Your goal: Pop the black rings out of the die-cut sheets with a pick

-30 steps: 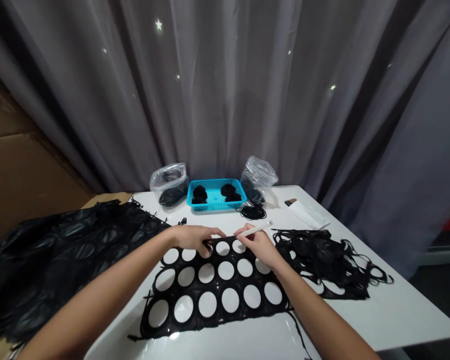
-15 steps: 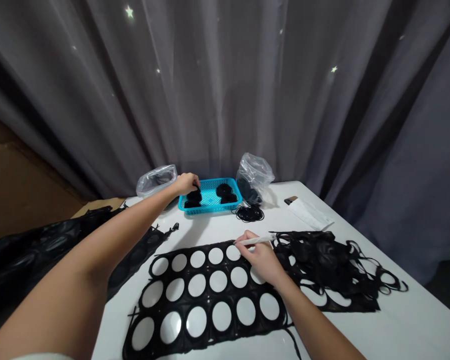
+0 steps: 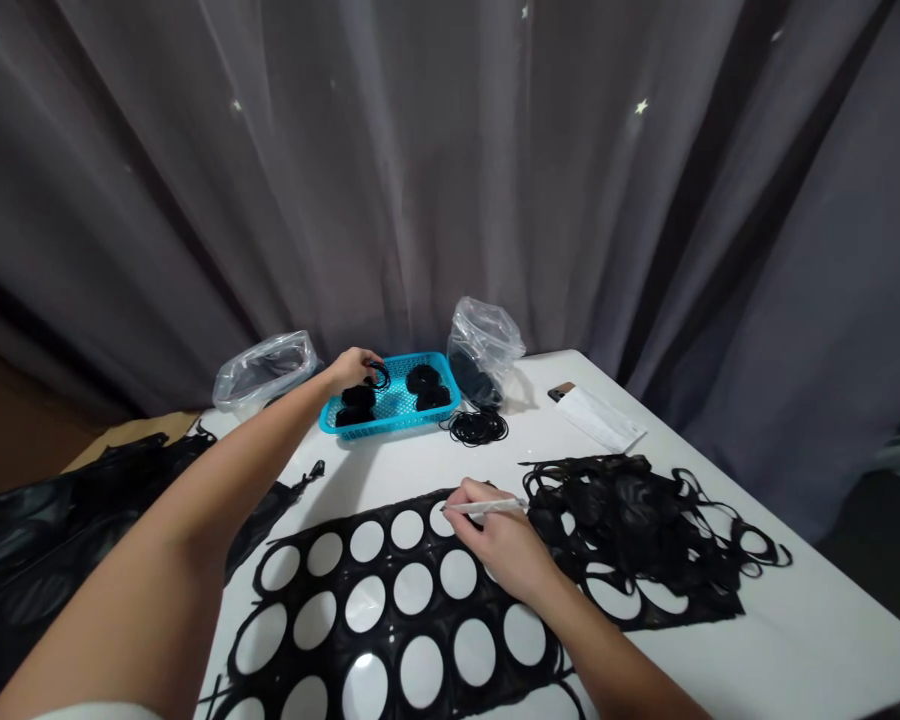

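Note:
My left hand [image 3: 353, 368] is closed on a few thin black rings [image 3: 379, 376] above the left end of a blue basket [image 3: 390, 428]. Black ring bundles [image 3: 423, 380] lie in that basket, on both its left and right sides. In my right hand [image 3: 495, 535] is a slim white pen-like tool [image 3: 491, 506], pinched in the fingers; its tip is too small to make out. That hand rests over the far right part of a black sheet [image 3: 391, 612] with rows of large round holes, the white table showing through them.
A loose pile of black rings [image 3: 478, 427] sits by the basket, near a clear bag [image 3: 487, 335] with black contents. Another clear bag [image 3: 266, 370] stands left. Tangled black cut scraps [image 3: 637, 510], a white packet [image 3: 600, 418] and a phone [image 3: 561, 391] lie right. More black sheeting [image 3: 67, 530] covers the left side.
My left hand has lifted slightly from the ring bundle, with a few rings now showing in its fingers. The view has shifted a little to the right; my right hand keeps its hold.

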`<state>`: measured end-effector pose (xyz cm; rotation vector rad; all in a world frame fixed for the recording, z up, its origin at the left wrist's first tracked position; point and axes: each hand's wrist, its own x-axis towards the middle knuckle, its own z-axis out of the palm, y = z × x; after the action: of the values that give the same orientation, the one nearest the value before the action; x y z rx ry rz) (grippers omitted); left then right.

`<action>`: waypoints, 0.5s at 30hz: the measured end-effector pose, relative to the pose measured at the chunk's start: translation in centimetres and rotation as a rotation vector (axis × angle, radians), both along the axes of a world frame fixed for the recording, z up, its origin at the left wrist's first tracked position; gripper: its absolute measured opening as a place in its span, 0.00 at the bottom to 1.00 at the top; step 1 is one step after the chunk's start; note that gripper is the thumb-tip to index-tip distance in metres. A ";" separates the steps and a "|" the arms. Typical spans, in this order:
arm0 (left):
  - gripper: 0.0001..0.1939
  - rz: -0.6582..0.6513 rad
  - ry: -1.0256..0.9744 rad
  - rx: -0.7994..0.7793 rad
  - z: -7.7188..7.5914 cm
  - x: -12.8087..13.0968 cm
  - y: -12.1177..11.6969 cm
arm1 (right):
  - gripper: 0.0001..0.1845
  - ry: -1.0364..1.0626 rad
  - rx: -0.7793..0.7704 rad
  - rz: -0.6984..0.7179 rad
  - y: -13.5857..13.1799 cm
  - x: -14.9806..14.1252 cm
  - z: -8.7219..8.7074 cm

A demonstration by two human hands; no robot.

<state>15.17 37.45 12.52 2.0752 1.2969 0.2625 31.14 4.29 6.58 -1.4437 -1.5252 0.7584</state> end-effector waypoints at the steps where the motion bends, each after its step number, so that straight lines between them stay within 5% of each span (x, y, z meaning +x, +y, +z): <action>1: 0.15 -0.008 -0.052 -0.052 -0.1 0.3 -0.2 | 0.08 -0.001 -0.006 -0.003 0.0 0.0 0.0; 9: 0.16 -0.142 -0.297 -0.374 0.6 1.1 -2.6 | 0.08 -0.003 -0.011 -0.019 -0.1 0.1 0.2; 15: 0.18 -0.038 -0.256 -0.337 0.1 0.5 -1.3 | 0.07 0.002 0.001 -0.011 -0.2 0.1 0.0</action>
<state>15.62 36.20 12.64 1.7177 1.0648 0.2624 31.27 4.09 6.63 -1.4491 -1.5147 0.7517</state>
